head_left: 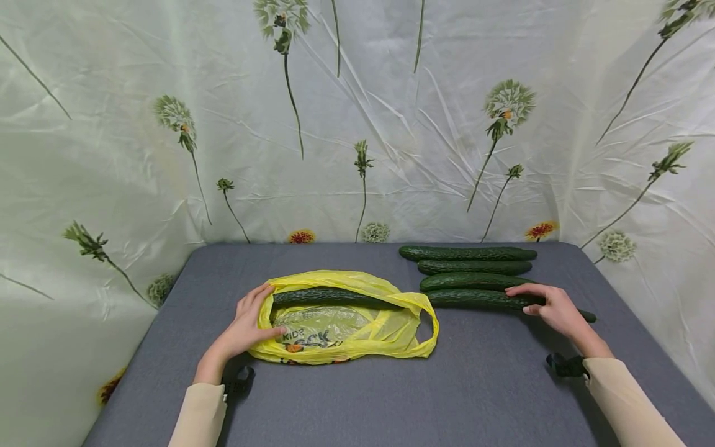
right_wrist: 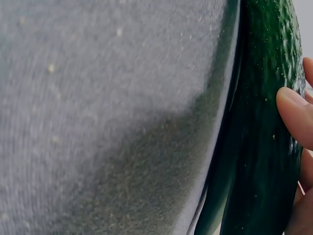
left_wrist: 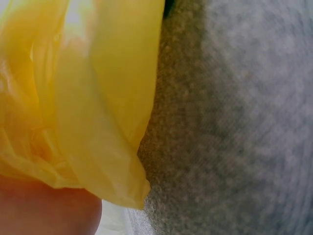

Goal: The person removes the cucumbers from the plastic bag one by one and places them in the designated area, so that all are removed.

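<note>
A yellow plastic bag [head_left: 335, 355] lies flat at the middle left, its handle loop pointing right. Inside its opening a long dark green cucumber [head_left: 329, 297] shows, with the bag's film covering its right end. My left hand [head_left: 246, 326] holds the bag's left end, thumb over the front edge and fingers at the back edge. In the left wrist view, yellow film [left_wrist: 107, 98] hides most of that hand. My right hand [head_left: 553, 310] grips the nearest loose cucumber [head_left: 472, 299], whose left tip reaches the handle. Its thumb [right_wrist: 296, 115] lies against the cucumber's side.
Behind the gripped one, more cucumbers [head_left: 477, 267] lie in parallel rows toward the back right of the grey table [head_left: 380, 403]. A light curtain [head_left: 357, 112] with printed flowers hangs along the table's back and sides.
</note>
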Demonstrator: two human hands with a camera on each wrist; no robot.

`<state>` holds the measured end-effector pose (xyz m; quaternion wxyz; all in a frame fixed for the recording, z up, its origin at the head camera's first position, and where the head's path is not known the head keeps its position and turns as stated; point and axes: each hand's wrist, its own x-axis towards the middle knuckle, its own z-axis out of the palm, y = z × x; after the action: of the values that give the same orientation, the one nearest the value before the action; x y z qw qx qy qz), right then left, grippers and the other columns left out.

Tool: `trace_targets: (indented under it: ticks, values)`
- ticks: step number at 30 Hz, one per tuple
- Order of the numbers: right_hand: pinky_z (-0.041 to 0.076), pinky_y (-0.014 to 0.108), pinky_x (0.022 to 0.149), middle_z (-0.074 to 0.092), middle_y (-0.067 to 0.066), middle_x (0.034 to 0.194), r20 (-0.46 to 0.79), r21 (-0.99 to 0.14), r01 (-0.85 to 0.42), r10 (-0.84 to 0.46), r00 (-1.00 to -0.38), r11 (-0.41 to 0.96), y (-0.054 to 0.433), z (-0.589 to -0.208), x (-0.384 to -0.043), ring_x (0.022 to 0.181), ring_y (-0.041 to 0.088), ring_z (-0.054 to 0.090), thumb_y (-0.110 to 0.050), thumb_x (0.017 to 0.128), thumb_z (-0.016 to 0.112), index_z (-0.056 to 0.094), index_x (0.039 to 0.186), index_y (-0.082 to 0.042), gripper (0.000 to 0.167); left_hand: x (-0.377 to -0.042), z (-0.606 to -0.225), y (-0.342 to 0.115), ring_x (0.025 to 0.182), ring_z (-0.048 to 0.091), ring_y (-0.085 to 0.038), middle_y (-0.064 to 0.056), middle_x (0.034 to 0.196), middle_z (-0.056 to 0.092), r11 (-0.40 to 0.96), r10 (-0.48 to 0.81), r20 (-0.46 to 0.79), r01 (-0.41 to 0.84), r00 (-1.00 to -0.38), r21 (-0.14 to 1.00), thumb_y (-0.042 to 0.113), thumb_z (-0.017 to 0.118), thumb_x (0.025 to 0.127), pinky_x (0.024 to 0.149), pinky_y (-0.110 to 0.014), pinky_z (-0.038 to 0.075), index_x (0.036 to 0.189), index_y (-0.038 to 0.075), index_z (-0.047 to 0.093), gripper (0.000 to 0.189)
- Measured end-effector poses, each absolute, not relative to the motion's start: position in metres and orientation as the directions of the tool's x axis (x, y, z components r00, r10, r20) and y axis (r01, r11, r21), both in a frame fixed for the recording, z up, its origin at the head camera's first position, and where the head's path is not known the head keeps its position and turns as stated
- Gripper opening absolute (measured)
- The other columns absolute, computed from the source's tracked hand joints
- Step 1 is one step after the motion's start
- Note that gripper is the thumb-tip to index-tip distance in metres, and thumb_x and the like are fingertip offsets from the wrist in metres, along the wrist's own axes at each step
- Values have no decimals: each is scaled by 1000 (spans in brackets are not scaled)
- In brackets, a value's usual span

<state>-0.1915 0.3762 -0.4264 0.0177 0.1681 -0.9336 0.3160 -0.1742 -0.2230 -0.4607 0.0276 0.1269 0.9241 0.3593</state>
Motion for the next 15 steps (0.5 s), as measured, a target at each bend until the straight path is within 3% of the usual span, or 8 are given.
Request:
trace_targets:
  ticks: [6, 12, 15]
  values:
    - [49, 54, 78, 62, 23, 118, 151, -576, -305, -268, -952, 758, 382, -431, -192, 110, 45, 51, 15, 79, 66, 68, 114, -2, 38, -175, -461, -223, 135, 4, -49, -24, 152, 12, 710, 253, 34, 209, -967, 672, 34, 75, 82, 95, -74, 20, 149, 1, 24, 90]
    - [48, 33, 66, 64, 22, 113, 200, -533, -306, -234, -951, 789, 384, -437, -195, 102, 43, 55, 15, 77, 67, 69, 109, -2, 36, -175, -460, -223, 135, 5, -49, -24, 152, 11, 705, 252, 28, 203, -967, 680, 34, 76, 82, 96, -74, 20, 149, 1, 23, 92]
    - [46, 38, 69, 63, 23, 112, 201, -533, -297, -222, -954, 792, 383, -441, -197, 103, 43, 52, 15, 78, 67, 69, 108, -1, 34, -175, -460, -223, 135, 6, -48, -24, 152, 12, 702, 252, 30, 204, -967, 682, 34, 76, 82, 95, -74, 20, 149, 1, 23, 91]
